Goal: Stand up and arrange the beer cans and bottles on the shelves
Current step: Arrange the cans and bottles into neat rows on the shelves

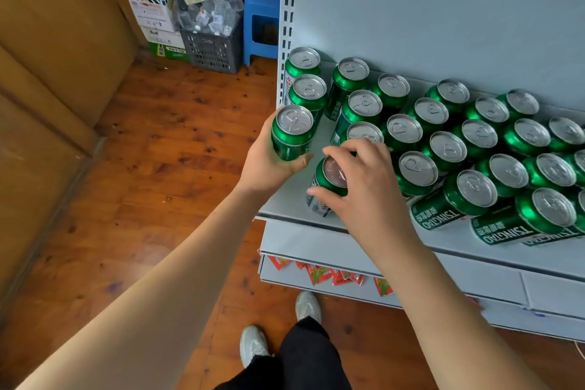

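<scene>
Grey metal shelf (294, 196) serves as landmark. Left hand (269, 165), at the shelf's front-left corner, grips 1 upright green Tsingtao beer can (291, 133), fingers wrapped round its body, held just off the shelf's left edge. Right hand (364, 187) reaches over a second can (327, 184) standing near the shelf's front edge, fingertips and thumb curled round its rim. Rows of upright green cans (443, 133) fill the shelf from its back panel toward the front. Beyond the shelf's left upright: blue plastic stool (261, 3), dark crate (212, 47), cartons (155, 16) on the wooden floor (142, 168).
</scene>
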`<action>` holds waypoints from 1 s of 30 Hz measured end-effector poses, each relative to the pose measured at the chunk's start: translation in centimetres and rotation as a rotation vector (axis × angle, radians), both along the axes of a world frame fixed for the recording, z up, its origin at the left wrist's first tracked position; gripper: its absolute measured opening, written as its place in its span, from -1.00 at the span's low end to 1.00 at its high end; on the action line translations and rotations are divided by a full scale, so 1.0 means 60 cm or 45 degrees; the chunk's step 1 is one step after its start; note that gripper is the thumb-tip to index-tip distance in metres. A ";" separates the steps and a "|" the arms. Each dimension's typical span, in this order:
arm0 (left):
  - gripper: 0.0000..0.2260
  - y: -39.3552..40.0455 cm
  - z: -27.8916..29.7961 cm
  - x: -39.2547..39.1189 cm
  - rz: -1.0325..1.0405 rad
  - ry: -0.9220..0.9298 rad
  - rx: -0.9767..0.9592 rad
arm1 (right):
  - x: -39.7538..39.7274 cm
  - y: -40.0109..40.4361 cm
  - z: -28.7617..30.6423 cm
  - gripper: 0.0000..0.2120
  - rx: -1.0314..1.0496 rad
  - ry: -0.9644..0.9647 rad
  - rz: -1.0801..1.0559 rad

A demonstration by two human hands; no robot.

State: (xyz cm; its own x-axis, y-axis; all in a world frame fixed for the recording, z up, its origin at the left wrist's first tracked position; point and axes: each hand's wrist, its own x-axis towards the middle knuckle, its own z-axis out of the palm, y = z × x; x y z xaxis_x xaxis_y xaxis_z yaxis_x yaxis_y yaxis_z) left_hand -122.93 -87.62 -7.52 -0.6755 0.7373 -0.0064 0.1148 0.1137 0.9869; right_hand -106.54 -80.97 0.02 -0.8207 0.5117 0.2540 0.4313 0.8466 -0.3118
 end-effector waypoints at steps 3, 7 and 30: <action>-0.03 -0.001 0.006 0.003 -0.065 -0.088 -0.021 | -0.004 0.014 0.013 -0.39 -0.046 0.019 0.041; 0.11 -0.016 0.013 -0.002 -0.144 -0.135 -0.113 | -0.032 0.093 0.053 -0.54 -0.109 0.230 -0.144; -0.29 -0.015 0.030 0.001 -0.053 0.099 -0.208 | -0.128 0.195 0.095 -0.43 0.128 -0.724 -0.202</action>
State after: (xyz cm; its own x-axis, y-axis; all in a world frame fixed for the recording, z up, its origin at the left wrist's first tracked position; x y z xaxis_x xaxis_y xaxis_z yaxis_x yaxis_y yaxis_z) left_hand -122.86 -88.50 -5.69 -0.6474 0.7582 -0.0774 0.1982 0.2656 0.9435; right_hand -114.21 -69.29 5.72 -0.7579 0.6351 -0.1489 0.6304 0.7718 0.0835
